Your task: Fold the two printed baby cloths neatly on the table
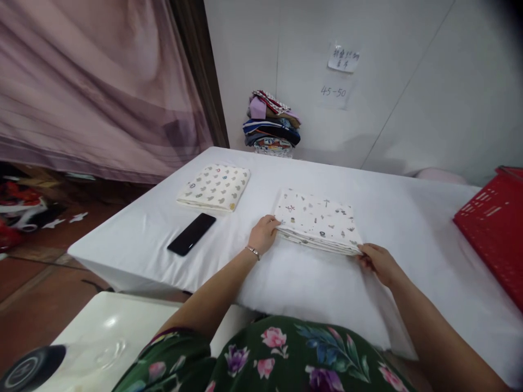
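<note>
From where I stand, the work in hand looks like squaring up the near edge of a folded white cloth (316, 218), which lies flat on the table (408, 223) a little right of the middle of the frame. The left hand (263, 234), a bracelet (253, 252) at its wrist, has its fingers pinched on the cloth's near left corner; the right hand (379, 262) has its fingers pinched on the near right corner. Between them the stacked layers show as a slightly uneven edge, so I'd judge that the next move calls for an even pull from both sides, keeping those layers together. Another folded cloth (216, 188) lies at the left of the table, well apart from the hands, with a dark phone (192, 234) just below it in the frame. What I can't see is the underside of the held cloth, nor the right fingertips tucked beneath its corner; how many layers they grip is, in fairness, hard to say. The red basket (492, 218) is cut off by the right edge, its inside out of sight, and the dark round thing (35, 367) at the lower left is too blurred and cropped to name.
</note>
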The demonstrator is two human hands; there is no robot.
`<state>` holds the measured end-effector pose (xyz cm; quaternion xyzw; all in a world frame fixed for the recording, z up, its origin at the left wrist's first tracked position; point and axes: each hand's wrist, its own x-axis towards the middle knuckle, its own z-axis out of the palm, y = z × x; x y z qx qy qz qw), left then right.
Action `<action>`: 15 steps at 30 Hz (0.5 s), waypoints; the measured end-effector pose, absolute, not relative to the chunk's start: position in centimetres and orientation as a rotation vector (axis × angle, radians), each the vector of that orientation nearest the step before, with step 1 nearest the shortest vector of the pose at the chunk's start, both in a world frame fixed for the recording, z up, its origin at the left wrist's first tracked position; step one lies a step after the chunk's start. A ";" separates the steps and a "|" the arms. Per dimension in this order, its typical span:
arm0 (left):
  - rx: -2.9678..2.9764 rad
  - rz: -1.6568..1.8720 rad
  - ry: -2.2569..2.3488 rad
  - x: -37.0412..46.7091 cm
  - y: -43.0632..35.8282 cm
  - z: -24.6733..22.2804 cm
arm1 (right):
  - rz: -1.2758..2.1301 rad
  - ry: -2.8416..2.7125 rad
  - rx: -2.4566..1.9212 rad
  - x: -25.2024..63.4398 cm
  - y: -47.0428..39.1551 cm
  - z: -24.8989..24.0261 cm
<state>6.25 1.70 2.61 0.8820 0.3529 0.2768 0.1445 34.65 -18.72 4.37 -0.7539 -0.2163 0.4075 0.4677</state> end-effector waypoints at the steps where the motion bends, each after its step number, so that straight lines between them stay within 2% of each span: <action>1: 2.539 0.759 0.998 6.3 1.6 2.5 | 1.010 -0.521 -1.879 34.7 -18.8 4.4; 8: 2.133 0.820 0.955 6.2 1.4 2.6 | 1.056 -0.513 -1.962 34.6 -18.8 4.4; 12: 1.558 0.775 1.192 6.1 1.7 2.9 | 1.024 -0.528 -2.041 34.6 -18.7 4.4; 15: 1.446 0.678 1.281 6.3 2.2 3.0 | 1.021 -0.528 -2.088 34.9 -18.6 4.3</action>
